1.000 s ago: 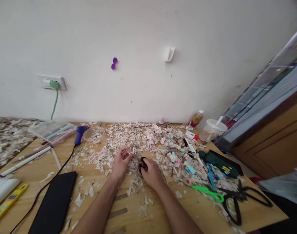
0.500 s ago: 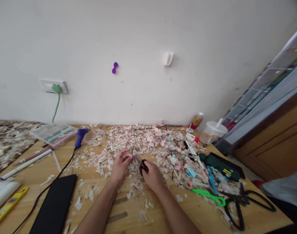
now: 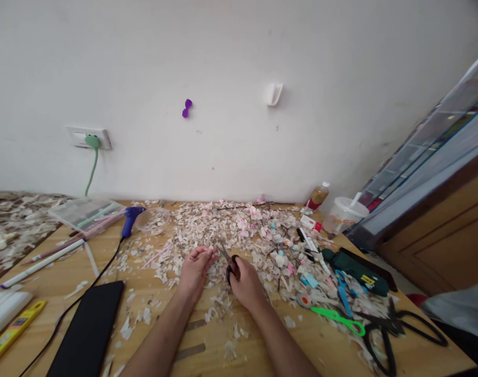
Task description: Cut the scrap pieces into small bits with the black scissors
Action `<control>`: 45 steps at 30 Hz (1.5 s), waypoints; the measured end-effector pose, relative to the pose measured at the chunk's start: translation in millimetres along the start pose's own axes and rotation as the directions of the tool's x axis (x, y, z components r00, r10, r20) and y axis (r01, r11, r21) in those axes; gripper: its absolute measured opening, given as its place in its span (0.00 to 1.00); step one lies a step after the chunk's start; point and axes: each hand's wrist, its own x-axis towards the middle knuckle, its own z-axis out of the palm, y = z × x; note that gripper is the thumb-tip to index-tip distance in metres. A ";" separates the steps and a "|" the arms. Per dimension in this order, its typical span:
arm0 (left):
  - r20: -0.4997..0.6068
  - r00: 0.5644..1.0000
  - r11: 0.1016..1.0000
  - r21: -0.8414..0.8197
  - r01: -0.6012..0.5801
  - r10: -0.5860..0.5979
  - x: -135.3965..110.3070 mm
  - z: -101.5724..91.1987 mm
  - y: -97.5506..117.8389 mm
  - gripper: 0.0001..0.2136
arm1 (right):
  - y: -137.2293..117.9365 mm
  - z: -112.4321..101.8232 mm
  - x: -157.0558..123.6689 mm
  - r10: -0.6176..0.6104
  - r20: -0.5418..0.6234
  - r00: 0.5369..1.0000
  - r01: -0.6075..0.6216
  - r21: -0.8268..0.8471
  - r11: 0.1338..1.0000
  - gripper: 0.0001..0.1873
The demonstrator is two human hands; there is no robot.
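Right at frame centre, right hand (image 3: 244, 280) has its fingers through the black loops of small scissors (image 3: 228, 262), closed around the handles; blades point up-left toward the left hand (image 3: 197, 265), slightly parted as far as can be told. Left hand sits just left of the blade tips, fingers (image 3: 207, 253) curled and pinched at the tips, apparently on a tiny scrap; too small to say what it is. So the pinched bit lies left of the blades, nearly touching, and the scissors' long axis runs diagonal from lower right to upper left. Left hand is nearer the piece, right hand nearer the tool. Both rest on the wooden surface (image 3: 207, 345) in a spread of pale paper scraps (image 3: 223, 222). Green scissors (image 3: 335, 315) lie well off at lower right, black phone (image 3: 87, 327) at lower left
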 end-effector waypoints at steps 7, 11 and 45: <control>-0.035 0.999 1.000 -0.024 -0.008 0.007 -1.8 1.5 -7.0 0.13 | -9.7 -3.2 -1.9 -0.087 0.030 0.996 0.090 -0.124 0.988 0.04; 0.002 1.000 0.999 -0.039 -0.003 0.003 -6.1 3.0 -10.7 0.13 | -6.9 -0.8 -1.4 -0.064 0.031 0.997 0.067 -0.109 0.992 0.06; -0.066 0.977 0.912 0.377 -0.162 0.201 -6.1 -1.2 -2.9 0.16 | -13.2 -4.0 -0.2 0.003 0.008 1.000 -0.001 -0.187 0.982 0.09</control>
